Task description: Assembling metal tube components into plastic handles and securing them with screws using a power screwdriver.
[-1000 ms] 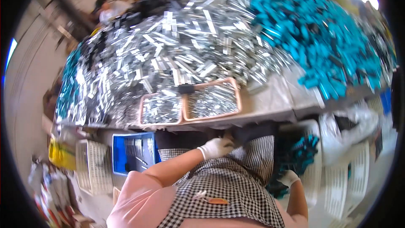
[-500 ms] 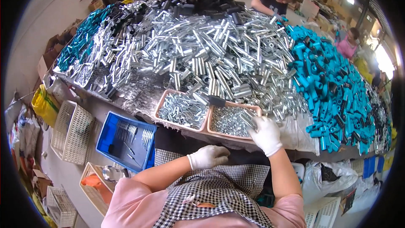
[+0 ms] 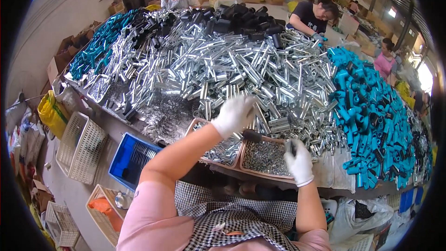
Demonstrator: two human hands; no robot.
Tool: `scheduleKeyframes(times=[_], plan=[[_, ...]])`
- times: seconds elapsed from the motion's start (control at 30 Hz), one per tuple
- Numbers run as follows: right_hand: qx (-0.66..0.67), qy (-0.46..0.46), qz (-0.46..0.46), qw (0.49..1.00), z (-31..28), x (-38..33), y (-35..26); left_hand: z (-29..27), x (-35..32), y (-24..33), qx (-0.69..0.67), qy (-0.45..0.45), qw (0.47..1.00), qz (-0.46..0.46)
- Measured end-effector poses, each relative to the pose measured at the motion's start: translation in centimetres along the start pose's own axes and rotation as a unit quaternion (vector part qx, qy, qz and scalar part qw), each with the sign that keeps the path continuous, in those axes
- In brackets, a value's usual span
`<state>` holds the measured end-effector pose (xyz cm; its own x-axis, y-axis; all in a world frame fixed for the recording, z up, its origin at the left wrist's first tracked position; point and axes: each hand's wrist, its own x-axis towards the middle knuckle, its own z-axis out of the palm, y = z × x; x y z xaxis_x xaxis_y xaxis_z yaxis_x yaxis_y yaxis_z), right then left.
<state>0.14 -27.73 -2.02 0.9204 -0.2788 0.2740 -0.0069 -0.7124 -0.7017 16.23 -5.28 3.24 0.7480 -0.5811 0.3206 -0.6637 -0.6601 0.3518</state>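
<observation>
My right hand (image 3: 299,163), in a white glove, is closed around a short metal tube (image 3: 288,147). It is at the right edge of a pink bin (image 3: 265,174) full of small metal parts. My left hand (image 3: 233,116), also gloved, reaches over the near side of a heap of silver metal tubes (image 3: 209,62). Its fingertips are blurred against the tubes, so I cannot make out a grip. Beneath my left forearm is a second pink bin (image 3: 189,129) of small metal pieces, partly hidden. A black cylinder (image 3: 252,135) lies where the two bins meet.
Teal fittings (image 3: 371,116) are heaped at the right, black sleeves (image 3: 246,21) at the back. On the left floor stand a blue crate (image 3: 121,151) and a white basket (image 3: 79,151). One co-worker (image 3: 311,18) leans over the far side; others are further back.
My left hand has gone from in front of my apron up and forward to the tube heap. My right hand still holds the metal tube, now tilted more upright. The view has shifted slightly.
</observation>
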Motion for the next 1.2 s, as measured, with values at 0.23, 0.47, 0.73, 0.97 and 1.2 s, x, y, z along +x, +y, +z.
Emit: scheduleKeyframes(times=[0.23, 0.47, 0.73, 0.97, 1.2], plan=[[0.531, -0.151, 0.288, 0.782, 0.0, -0.5, -0.3, 2.1, 11.9, -4.5, 0.338, -0.038, 0.939, 0.049], [0.434, -0.155, 0.203, 0.864, 0.0, -3.0, -1.6, 3.9, 10.8, -3.1, 0.098, 0.120, 0.975, 0.161], [0.195, -0.061, -0.004, 0.979, 0.0, -6.8, -1.3, 1.8, -5.1, 7.7, 0.089, -0.072, 0.914, 0.388], [0.365, -0.151, -0.304, 0.867, 4.1, -9.8, -0.3, 3.7, -14.6, 9.5, -0.147, -0.119, 0.923, 0.335], [0.224, -0.146, -0.153, 0.951, 2.8, -11.8, -1.6, -2.6, -11.1, 6.8, 0.005, -0.024, 0.999, 0.041]])
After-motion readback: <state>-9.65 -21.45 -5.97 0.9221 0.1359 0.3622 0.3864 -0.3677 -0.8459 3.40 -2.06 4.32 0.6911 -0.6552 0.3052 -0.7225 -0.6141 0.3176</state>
